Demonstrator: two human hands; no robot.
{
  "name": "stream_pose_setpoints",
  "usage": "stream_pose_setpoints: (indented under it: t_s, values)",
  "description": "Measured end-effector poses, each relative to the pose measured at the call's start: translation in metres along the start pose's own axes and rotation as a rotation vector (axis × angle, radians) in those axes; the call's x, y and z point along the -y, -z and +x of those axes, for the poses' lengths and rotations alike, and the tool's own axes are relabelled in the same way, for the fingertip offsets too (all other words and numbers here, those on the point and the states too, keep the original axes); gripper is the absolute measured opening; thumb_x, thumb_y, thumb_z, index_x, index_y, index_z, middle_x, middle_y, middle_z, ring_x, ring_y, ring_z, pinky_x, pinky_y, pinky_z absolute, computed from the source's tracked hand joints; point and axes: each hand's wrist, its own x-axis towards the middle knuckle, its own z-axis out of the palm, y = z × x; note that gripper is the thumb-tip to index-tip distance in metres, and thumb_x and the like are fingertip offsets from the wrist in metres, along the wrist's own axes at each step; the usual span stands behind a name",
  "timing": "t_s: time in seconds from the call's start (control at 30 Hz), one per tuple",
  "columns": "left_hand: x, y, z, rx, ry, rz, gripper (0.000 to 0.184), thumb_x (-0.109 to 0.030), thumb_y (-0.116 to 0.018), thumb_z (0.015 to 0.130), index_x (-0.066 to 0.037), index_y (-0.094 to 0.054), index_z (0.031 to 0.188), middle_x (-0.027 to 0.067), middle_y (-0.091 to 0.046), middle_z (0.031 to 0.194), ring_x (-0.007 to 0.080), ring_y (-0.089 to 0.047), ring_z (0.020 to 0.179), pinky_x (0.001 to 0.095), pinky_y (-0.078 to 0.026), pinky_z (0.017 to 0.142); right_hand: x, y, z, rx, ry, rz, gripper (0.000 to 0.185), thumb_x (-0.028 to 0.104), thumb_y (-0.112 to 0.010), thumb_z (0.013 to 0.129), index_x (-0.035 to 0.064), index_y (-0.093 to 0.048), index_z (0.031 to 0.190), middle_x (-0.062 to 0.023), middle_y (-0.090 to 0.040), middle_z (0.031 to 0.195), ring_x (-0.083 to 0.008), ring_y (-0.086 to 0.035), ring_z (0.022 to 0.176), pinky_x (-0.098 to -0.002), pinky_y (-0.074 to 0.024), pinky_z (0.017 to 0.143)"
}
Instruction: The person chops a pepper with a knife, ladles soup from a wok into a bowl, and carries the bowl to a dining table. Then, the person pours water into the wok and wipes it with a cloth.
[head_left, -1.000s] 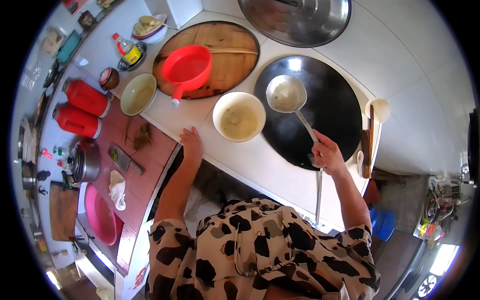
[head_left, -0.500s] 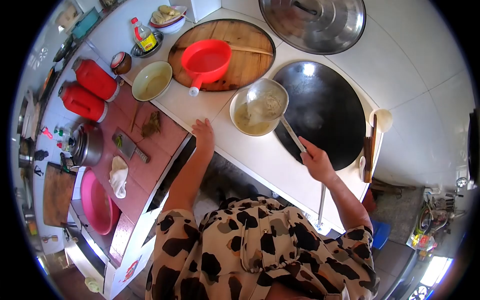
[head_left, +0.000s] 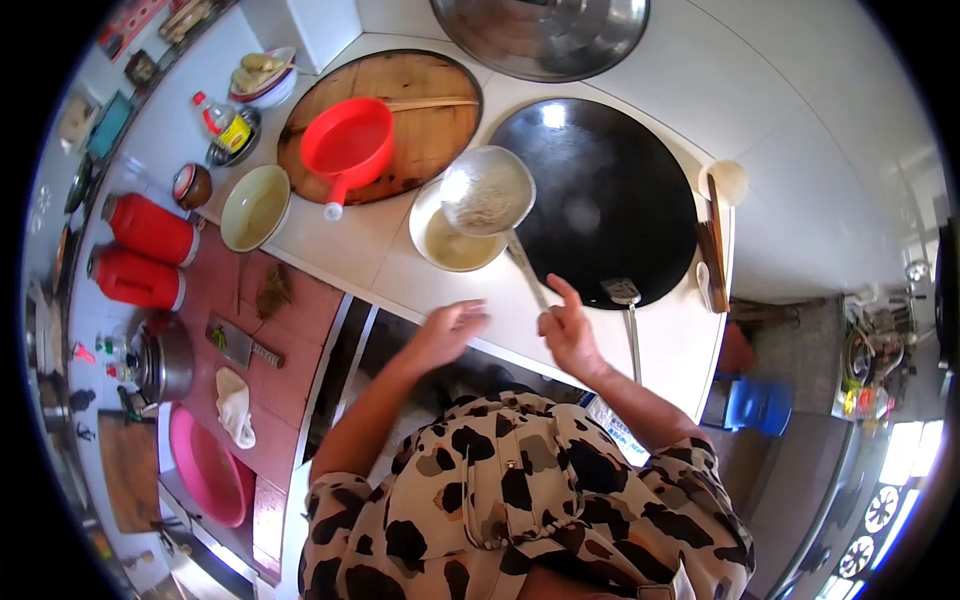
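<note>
My right hand point(head_left: 572, 335) is at the handle end of a metal ladle point(head_left: 488, 190), its lower fingers curled at the handle and the index finger stretched out. The ladle's scoop, with pale, wet residue inside, sits over the far side of a cream bowl point(head_left: 458, 250); whether it touches the rim I cannot tell. Cloudy liquid shows in the bowl. Slightly blurred, my left hand point(head_left: 450, 330) hovers at the counter's front edge, fingers extended toward the right hand, holding nothing. A black wok point(head_left: 600, 200) lies right of the ladle, with a metal spatula point(head_left: 621, 292) at its near rim.
A red dipper point(head_left: 347, 140) stands on a round wooden lid point(head_left: 425, 120). Left of it are a pale yellow bowl point(head_left: 256, 208) and a sauce bottle point(head_left: 222, 122). A cleaver point(head_left: 240, 343) and a white cloth point(head_left: 235, 408) lie on the red tiles. A metal lid point(head_left: 545, 35) leans behind the wok.
My left hand has come rightward, close to the right one. The right index finger has straightened away from the ladle handle. The camera view has shifted, and the spatula's head now shows.
</note>
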Motion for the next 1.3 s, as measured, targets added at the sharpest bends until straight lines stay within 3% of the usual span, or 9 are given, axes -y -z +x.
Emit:
stream_pose_setpoints:
  t_s: [0.17,0.23,0.33,0.43,0.83,1.03,1.1,1.17,1.3]
  values:
    - [-0.030,-0.058,0.018,-0.036,-0.090,-0.648,0.026,-0.021,-0.046,0.097,0.001,-0.052,0.109,0.0100,-0.062,0.099,0.0157,-0.059,0.095,0.0279,-0.045,0.087,0.016,-0.031,-0.019,0.175,-0.036,0.301,0.058,0.004,-0.050,0.091,0.0046,-0.020,0.141,-0.0148,-0.057,0.099,-0.0161,-0.056,0.080,-0.0263,-0.0469,0.073]
    - [-0.023,-0.052,0.014,-0.088,-0.120,-0.684,0.022,-0.020,-0.044,0.097,0.000,-0.052,0.103,0.0102,-0.062,0.095,0.0170,-0.060,0.092,0.0290,-0.046,0.085,-0.019,0.014,-0.022,0.309,-0.015,-0.095,0.050,0.015,-0.048,0.094,0.0123,-0.029,0.140,-0.0138,-0.053,0.122,-0.0218,-0.058,0.098,-0.0351,-0.0460,0.090]
    - [-0.023,-0.021,-0.004,-0.019,-0.140,-0.530,0.018,-0.018,-0.040,0.097,-0.003,-0.051,0.096,0.0105,-0.062,0.091,0.0170,-0.060,0.087,0.0297,-0.046,0.081,-0.120,0.105,-0.068,-0.081,0.006,-1.001,0.055,0.007,-0.051,0.085,0.0134,-0.036,0.137,-0.0171,-0.047,0.131,-0.0345,-0.045,0.119,-0.0427,-0.0331,0.102]
    - [-0.012,-0.002,-0.015,0.060,-0.123,-0.495,0.020,-0.018,-0.039,0.098,-0.002,-0.051,0.097,0.0101,-0.062,0.089,0.0171,-0.060,0.086,0.0296,-0.046,0.082,-0.126,0.162,-0.136,0.189,-0.322,-1.379,0.081,-0.003,-0.055,0.073,0.0149,-0.021,0.145,-0.0138,-0.016,0.150,-0.0370,-0.022,0.135,-0.0584,-0.0219,0.105]
    - [-0.006,0.036,-0.027,0.125,-0.145,-0.466,0.023,-0.019,-0.039,0.097,0.000,-0.052,0.097,0.0090,-0.060,0.085,0.0179,-0.061,0.082,0.0322,-0.049,0.080,-0.109,0.104,-0.132,0.077,0.113,-1.259,0.060,0.020,-0.076,0.064,0.0194,-0.053,0.120,-0.0135,-0.037,0.133,-0.0330,-0.035,0.125,-0.0606,-0.0166,0.107]
    - [-0.023,0.057,-0.035,-0.084,-0.102,-0.360,0.024,-0.015,-0.040,0.097,0.003,-0.055,0.104,0.0036,-0.052,0.068,0.0141,-0.055,0.068,0.0306,-0.049,0.076,-0.092,0.138,-0.025,-0.198,0.529,-1.177,0.014,0.007,-0.065,0.072,0.0132,-0.063,0.084,-0.0080,-0.061,0.086,-0.0261,-0.060,0.084,-0.0440,-0.0457,0.076]
    - [-0.027,0.059,-0.033,-0.159,-0.071,-0.331,0.025,-0.014,-0.040,0.096,0.004,-0.056,0.106,0.0019,-0.049,0.065,0.0129,-0.052,0.064,0.0296,-0.048,0.075,-0.112,0.169,0.031,-0.386,0.474,-0.911,0.006,0.011,-0.062,0.077,0.0105,-0.062,0.083,-0.0075,-0.062,0.074,-0.0227,-0.062,0.071,-0.0368,-0.0475,0.062]
    - [-0.033,0.051,-0.031,-0.253,-0.020,-0.356,0.028,-0.014,-0.041,0.095,0.004,-0.056,0.109,-0.0001,-0.045,0.060,0.0117,-0.048,0.058,0.0289,-0.048,0.074,-0.083,0.187,0.076,-0.588,-0.026,-0.447,0.013,0.018,-0.056,0.084,0.0067,-0.062,0.085,-0.0068,-0.063,0.067,-0.0195,-0.063,0.060,-0.0327,-0.0462,0.052]
    - [-0.035,0.031,-0.033,-0.351,0.058,-0.378,0.031,-0.015,-0.040,0.094,0.005,-0.056,0.112,-0.0004,-0.045,0.057,0.0108,-0.048,0.056,0.0290,-0.048,0.074,-0.064,0.252,0.128,-0.529,-0.484,-0.027,0.020,0.020,-0.051,0.085,0.0036,-0.062,0.090,-0.0085,-0.063,0.068,-0.0170,-0.063,0.052,-0.0268,-0.0492,0.045]
